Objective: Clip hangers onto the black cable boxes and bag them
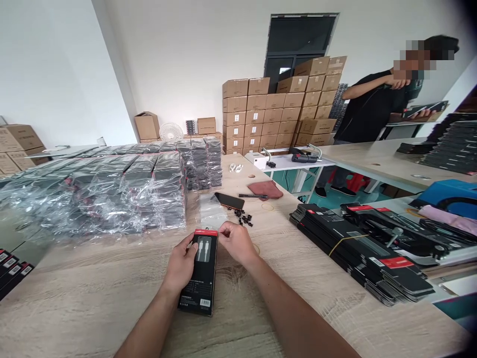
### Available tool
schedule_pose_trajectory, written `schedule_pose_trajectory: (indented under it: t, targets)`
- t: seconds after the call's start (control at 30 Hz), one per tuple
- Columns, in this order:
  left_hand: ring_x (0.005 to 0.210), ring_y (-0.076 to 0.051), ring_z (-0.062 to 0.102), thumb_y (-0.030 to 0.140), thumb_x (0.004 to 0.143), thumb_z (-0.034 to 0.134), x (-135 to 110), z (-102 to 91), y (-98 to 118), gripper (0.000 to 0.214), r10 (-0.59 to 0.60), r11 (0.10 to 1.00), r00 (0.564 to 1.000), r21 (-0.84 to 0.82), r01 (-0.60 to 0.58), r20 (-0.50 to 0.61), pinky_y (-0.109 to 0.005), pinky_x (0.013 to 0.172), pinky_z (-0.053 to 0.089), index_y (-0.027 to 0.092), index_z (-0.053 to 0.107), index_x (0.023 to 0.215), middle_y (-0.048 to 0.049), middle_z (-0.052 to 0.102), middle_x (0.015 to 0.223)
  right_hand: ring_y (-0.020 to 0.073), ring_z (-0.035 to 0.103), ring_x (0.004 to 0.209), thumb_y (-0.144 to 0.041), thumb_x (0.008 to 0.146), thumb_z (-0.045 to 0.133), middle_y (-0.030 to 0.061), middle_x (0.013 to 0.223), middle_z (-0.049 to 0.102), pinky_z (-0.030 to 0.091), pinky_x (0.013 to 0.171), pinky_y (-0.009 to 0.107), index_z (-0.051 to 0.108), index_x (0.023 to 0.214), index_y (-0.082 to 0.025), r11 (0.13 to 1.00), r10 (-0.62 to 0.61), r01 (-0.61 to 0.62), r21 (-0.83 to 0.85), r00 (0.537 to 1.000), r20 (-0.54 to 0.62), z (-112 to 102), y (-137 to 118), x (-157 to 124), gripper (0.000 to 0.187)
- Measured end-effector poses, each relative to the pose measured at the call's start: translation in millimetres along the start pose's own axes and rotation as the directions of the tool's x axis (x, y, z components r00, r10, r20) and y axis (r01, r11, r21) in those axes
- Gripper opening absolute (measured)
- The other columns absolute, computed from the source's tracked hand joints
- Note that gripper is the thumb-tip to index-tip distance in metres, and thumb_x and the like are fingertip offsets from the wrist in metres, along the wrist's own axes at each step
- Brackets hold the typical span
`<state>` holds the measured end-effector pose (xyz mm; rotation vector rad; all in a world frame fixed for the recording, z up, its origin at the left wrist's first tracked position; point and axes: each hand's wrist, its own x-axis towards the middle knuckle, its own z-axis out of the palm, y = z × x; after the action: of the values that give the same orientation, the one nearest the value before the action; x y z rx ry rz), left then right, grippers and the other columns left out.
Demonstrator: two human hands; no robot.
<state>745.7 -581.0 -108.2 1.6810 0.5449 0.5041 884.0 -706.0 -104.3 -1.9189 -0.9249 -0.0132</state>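
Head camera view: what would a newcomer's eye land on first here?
Probably the black cable box at centre, gripped by the left hand with the right hand pinching its red top. Next come the big mass of plastic-wrapped stacks on the left and the wall of cardboard cartons at the back.

A pale wooden worktop (112,278) is carrying everything, with a black phone (229,200) lying near its middle. Left of the phone, plastic-wrapped stacks (112,184) of dark boxes are crowding the surface. Just right of it, small black pieces (244,218) are lying scattered beside a maroon pouch (265,189). Far to its right, flat black cartons (354,248) are lying piled. On the phone's near side, a black cable box (201,278) is resting.
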Motion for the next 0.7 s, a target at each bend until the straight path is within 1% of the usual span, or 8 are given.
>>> schedule_pose_trajectory:
  t: [0.1,0.17,0.3,0.37,0.47,0.53,0.6,0.7]
  targets:
    - [0.087,-0.021,0.064,0.037,0.081,0.056,1,2.0,-1,0.043,0.049,0.999,0.996,-0.009,-0.049,-0.072,-0.033,0.082,0.047,0.017,0.061,0.118,-0.0083,0.07,0.102,0.0121,0.051,0.056,-0.02,0.071,0.053,-0.0023,0.06,0.058,0.038,0.055,0.023,0.06,0.066,-0.02,0.996,-0.044,0.044,0.082,0.999,-0.003,-1,-9,-1,0.009]
    - [0.094,-0.022,0.063,0.038,0.081,0.057,1,4.2,0,0.041,0.102,0.992,0.984,-0.062,-0.112,-0.144,-0.035,0.087,0.046,0.018,0.061,0.116,-0.0088,0.068,0.107,0.013,0.053,0.061,-0.022,0.072,0.054,-0.0013,0.066,0.059,0.04,0.057,0.024,0.06,0.068,-0.02,0.981,-0.017,0.018,0.193,1.0,-0.008,-2,-17,-2,0.007]
    - [0.1,-0.022,0.062,0.04,0.078,0.063,-6,6.9,15,0.041,0.23,0.925,0.954,-0.261,-0.277,-0.195,-0.036,0.09,0.047,0.018,0.058,0.112,-0.0101,0.066,0.11,0.0129,0.051,0.06,-0.038,0.077,0.06,-0.0017,0.065,0.055,0.042,0.054,0.024,0.055,0.07,-0.019,0.833,0.096,-0.117,0.541,0.993,0.066,-8,-39,-3,0.021]
    - [0.103,-0.021,0.061,0.036,0.075,0.067,-10,3.4,27,0.041,0.286,0.883,0.938,-0.328,-0.337,-0.195,-0.035,0.092,0.046,0.019,0.057,0.111,-0.0097,0.065,0.112,0.0112,0.049,0.058,-0.04,0.075,0.066,-0.0037,0.063,0.053,0.042,0.055,0.023,0.051,0.069,-0.02,0.767,0.064,-0.078,0.637,0.997,0.044,-13,-50,-5,0.025]
    - [0.101,-0.019,0.061,0.031,0.073,0.071,-15,-10.3,43,0.045,0.315,0.857,0.926,-0.357,-0.371,-0.207,-0.033,0.092,0.046,0.021,0.056,0.114,-0.007,0.065,0.11,0.012,0.055,0.069,-0.033,0.072,0.072,-0.0026,0.077,0.059,0.044,0.065,0.024,0.052,0.081,-0.022,0.73,-0.038,0.029,0.683,0.999,-0.001,-19,-61,-9,0.025]
    - [0.095,-0.018,0.062,0.03,0.072,0.072,-14,-22.3,47,0.039,0.311,0.884,0.942,-0.326,-0.334,-0.123,-0.032,0.089,0.047,0.02,0.06,0.108,-0.0055,0.067,0.104,0.0141,0.057,0.079,-0.029,0.071,0.072,0.0002,0.092,0.063,0.045,0.072,0.027,0.053,0.097,-0.024,0.754,-0.076,0.013,0.657,0.995,0.068,-22,-61,-11,0.034]
    - [0.088,-0.018,0.062,0.031,0.071,0.072,-11,-32.7,43,0.03,0.277,0.937,0.961,-0.227,-0.266,0.017,-0.031,0.084,0.047,0.019,0.065,0.098,-0.0051,0.068,0.097,0.0161,0.058,0.084,-0.026,0.071,0.07,0.0025,0.099,0.065,0.045,0.075,0.029,0.054,0.107,-0.023,0.835,-0.09,-0.024,0.549,0.98,0.179,-24,-56,-13,0.039]
    - [0.082,-0.02,0.061,0.03,0.065,0.074,-7,-40.2,26,0.024,0.185,0.983,0.967,-0.023,-0.184,0.175,-0.03,0.076,0.047,0.017,0.07,0.085,-0.0047,0.068,0.089,0.0188,0.058,0.084,-0.02,0.067,0.07,0.0022,0.091,0.067,0.044,0.076,0.031,0.064,0.094,-0.019,0.945,-0.104,-0.016,0.326,0.933,0.345,-25,-47,-15,0.028]
